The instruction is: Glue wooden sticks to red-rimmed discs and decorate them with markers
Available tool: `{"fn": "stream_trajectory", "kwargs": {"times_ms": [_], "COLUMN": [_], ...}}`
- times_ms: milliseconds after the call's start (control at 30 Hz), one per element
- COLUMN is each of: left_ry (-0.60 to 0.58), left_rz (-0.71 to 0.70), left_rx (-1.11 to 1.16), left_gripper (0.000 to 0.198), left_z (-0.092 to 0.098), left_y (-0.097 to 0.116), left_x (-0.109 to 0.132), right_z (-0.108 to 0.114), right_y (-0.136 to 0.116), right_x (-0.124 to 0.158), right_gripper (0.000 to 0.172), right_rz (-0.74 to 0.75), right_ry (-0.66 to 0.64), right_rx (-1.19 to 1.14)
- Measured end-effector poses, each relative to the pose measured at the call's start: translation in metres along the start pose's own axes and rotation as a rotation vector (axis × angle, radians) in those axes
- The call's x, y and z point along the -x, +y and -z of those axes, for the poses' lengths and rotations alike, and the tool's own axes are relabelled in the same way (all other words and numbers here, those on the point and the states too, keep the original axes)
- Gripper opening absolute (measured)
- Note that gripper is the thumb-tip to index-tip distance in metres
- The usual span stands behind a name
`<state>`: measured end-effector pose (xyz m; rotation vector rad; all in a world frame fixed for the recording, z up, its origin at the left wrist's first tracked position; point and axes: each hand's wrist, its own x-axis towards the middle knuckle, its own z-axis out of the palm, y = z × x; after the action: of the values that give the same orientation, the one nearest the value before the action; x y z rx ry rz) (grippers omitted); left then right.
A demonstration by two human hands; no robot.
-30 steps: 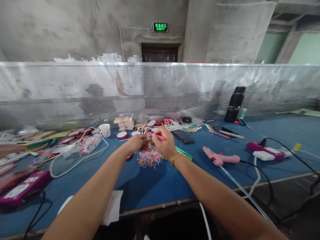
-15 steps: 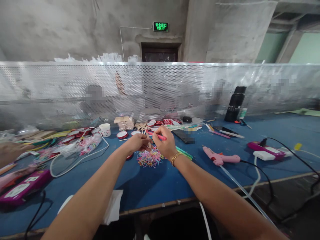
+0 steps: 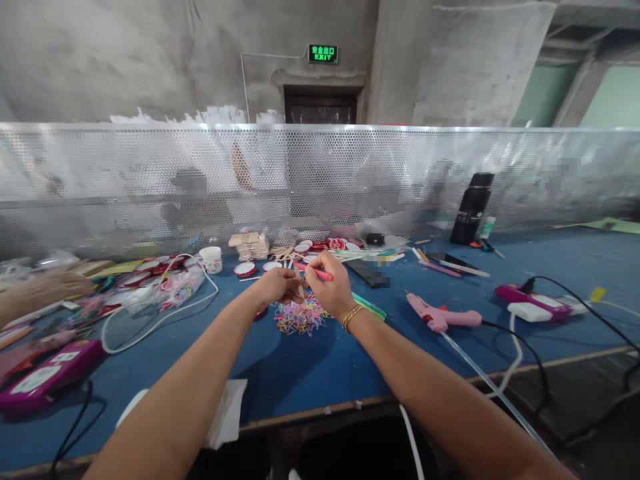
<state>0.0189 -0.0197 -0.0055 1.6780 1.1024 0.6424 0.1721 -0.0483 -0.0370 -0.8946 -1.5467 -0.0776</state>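
Note:
Both of my hands meet above a heap of small coloured rubber bands [image 3: 299, 319] on the blue table [image 3: 320, 367]. My right hand [image 3: 330, 288] is closed round a pink pen-like stick [image 3: 315, 271] that points left. My left hand [image 3: 280, 285] pinches a thin wooden stick [image 3: 301, 288] between its fingertips, right beside the right hand. A gold bracelet [image 3: 351, 316] circles my right wrist.
A pink glue gun [image 3: 443, 316] with its cable lies to the right, near purple and white devices [image 3: 535, 303]. Red-and-white round lids [image 3: 245, 269], a paper cup [image 3: 211, 259] and wooden sticks lie behind. Another person's hand [image 3: 45, 288] reaches in at far left. A perforated metal screen [image 3: 320, 180] backs the table.
My hands have barely shifted over the rubber bands. At the far left another person's hand has moved further in over the clutter.

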Motion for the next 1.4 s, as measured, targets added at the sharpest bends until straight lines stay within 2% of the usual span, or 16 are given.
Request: {"fn": "stream_trajectory", "kwargs": {"times_ms": [967,1400], "left_ry": [-0.003,-0.013], "left_rz": [-0.007,-0.009], "left_rx": [0.018,0.022], "left_gripper": [0.043,0.039], "left_z": [-0.0001,0.0025], "left_y": [0.0023,-0.0017], "left_x": [0.0014,-0.0030], "right_z": [-0.0007,0.0010], "right_y": [0.0016,0.0021], "right_x": [-0.0002,0.0000], "right_gripper": [0.011,0.010], "right_rz": [0.007,-0.013], "right_ry": [0.001,0.018], "right_rx": [0.020,0.037]}}
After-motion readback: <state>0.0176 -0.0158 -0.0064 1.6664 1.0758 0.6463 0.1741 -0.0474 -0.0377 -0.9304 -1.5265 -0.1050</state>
